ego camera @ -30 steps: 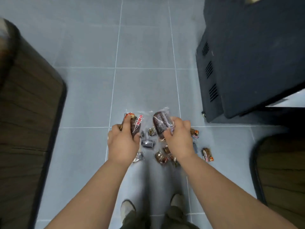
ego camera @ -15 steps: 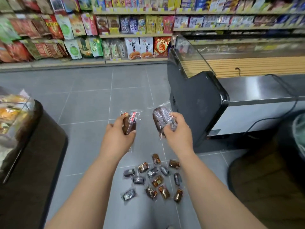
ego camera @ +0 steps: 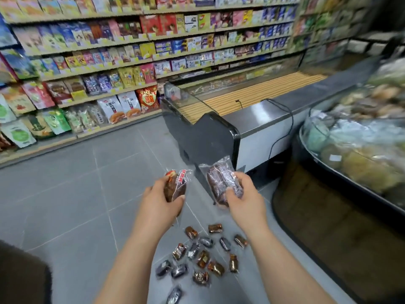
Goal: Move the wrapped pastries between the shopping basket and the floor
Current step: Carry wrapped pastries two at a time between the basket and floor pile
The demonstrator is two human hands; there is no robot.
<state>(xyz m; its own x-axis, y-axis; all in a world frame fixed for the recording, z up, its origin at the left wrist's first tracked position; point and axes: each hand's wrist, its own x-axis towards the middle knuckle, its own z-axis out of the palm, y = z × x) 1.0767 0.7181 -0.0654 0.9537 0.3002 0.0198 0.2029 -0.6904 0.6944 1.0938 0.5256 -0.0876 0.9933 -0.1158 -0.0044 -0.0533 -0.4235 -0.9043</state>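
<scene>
My left hand [ego camera: 161, 201] grips a brown wrapped pastry with a red label [ego camera: 176, 185], held up in front of me. In my right hand [ego camera: 244, 198] is a darker, purplish wrapped pastry [ego camera: 220, 183], gripped by its lower end. Below and between my arms, several small wrapped pastries [ego camera: 202, 257] lie scattered on the grey tiled floor [ego camera: 76, 205]. No shopping basket shows in this view.
A dark chest freezer [ego camera: 210, 141] with a glass lid stands just ahead on the right. A round display bin of wrapped goods [ego camera: 359, 150] is at the right. Snack shelves [ego camera: 98, 62] line the back wall. A dark counter edge [ego camera: 22, 273] sits at lower left.
Both hands have lifted their pastries up from the floor pile. The view has risen from the floor to the store aisle and shelves.
</scene>
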